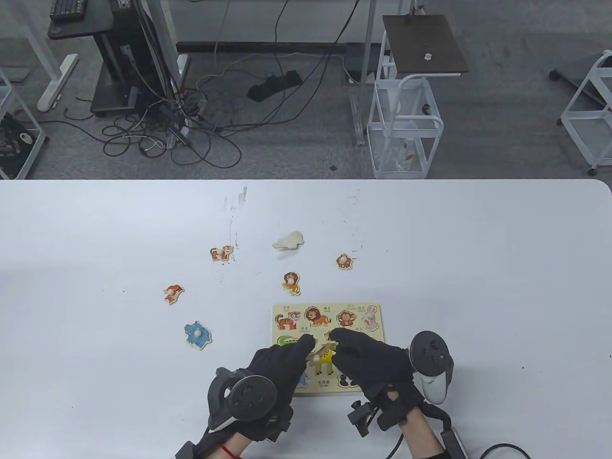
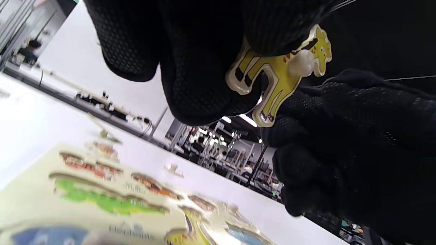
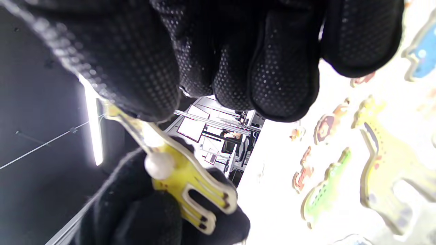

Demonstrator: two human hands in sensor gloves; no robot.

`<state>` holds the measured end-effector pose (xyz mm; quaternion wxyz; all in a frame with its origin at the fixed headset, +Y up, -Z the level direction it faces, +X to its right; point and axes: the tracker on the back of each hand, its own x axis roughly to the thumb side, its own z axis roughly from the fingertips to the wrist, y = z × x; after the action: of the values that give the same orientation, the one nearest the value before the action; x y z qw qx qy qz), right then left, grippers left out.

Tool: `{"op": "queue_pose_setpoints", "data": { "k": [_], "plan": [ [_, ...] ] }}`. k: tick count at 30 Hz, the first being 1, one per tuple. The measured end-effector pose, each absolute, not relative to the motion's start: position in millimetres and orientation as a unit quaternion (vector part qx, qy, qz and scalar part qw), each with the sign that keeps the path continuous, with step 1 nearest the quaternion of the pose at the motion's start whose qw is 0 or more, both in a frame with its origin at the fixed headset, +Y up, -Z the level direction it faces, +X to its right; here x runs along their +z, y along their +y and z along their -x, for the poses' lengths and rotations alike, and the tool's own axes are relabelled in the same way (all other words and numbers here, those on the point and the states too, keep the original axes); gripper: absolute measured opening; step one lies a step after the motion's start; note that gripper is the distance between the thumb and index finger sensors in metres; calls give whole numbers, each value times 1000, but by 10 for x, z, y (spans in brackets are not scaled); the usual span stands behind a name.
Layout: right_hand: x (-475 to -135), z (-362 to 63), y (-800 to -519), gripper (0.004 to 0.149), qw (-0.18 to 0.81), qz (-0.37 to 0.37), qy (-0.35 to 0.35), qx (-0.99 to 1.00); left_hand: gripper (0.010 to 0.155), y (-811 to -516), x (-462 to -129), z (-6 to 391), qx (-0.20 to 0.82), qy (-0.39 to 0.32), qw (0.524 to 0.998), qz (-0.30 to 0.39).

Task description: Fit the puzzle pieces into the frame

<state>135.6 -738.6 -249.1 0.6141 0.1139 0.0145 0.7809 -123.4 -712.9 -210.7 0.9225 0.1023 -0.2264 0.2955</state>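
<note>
The puzzle frame (image 1: pixel 370 330) lies flat near the table's front edge, with printed animal recesses. Above its middle hangs a yellow giraffe piece (image 1: pixel 324 359) with a white knob, held between both hands. My left hand (image 1: pixel 305 345) pinches its leg end; in the left wrist view its fingers (image 2: pixel 190 68) clamp the giraffe piece (image 2: pixel 282 75). My right hand (image 1: pixel 337 342) grips the head end, and its fingers (image 3: pixel 265 68) curl over the giraffe piece (image 3: pixel 185 185) in the right wrist view. The giraffe recess (image 3: pixel 385 163) lies open below in the frame (image 3: pixel 344 143).
Loose pieces lie beyond and left of the frame: a lion (image 1: pixel 290 283), a monkey (image 1: pixel 344 261), a tiger (image 1: pixel 222 253), a face-down blank piece (image 1: pixel 288 240), an orange animal (image 1: pixel 173 293) and a blue one (image 1: pixel 197 333).
</note>
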Motion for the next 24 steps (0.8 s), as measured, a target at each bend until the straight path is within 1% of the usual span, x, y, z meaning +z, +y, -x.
{"op": "queue_pose_setpoints", "data": {
  "k": [3, 6, 10, 15, 17, 21, 24],
  "plan": [
    [-2460, -1367, -7313, 58, 592, -134, -6, 795, 49, -7156, -2140, 1227, 323, -242, 913, -54],
    [-2424, -1356, -7263, 56, 554, -156, -14, 818, 48, -7165, -2153, 1225, 331, -243, 911, -34],
    [-2405, -1310, -7255, 47, 531, -171, -7, 830, 48, -7191, -2166, 1210, 318, -248, 915, -15],
    [-2418, -1308, -7313, 43, 546, -161, 4, 822, 48, -7205, -2164, 1206, 308, -247, 919, -12],
    [-2419, -1309, -7326, 42, 554, -153, -1, 818, 48, -7193, -2143, 1199, 291, -244, 925, -33],
    [-2411, -1333, -7340, 43, 570, -122, -12, 812, 51, -7138, -2047, 1166, 208, -235, 943, -111],
    [-2418, -1383, -7369, 43, 593, -97, -16, 799, 53, -7092, -1971, 1148, 163, -231, 945, -167]
  ]
}}
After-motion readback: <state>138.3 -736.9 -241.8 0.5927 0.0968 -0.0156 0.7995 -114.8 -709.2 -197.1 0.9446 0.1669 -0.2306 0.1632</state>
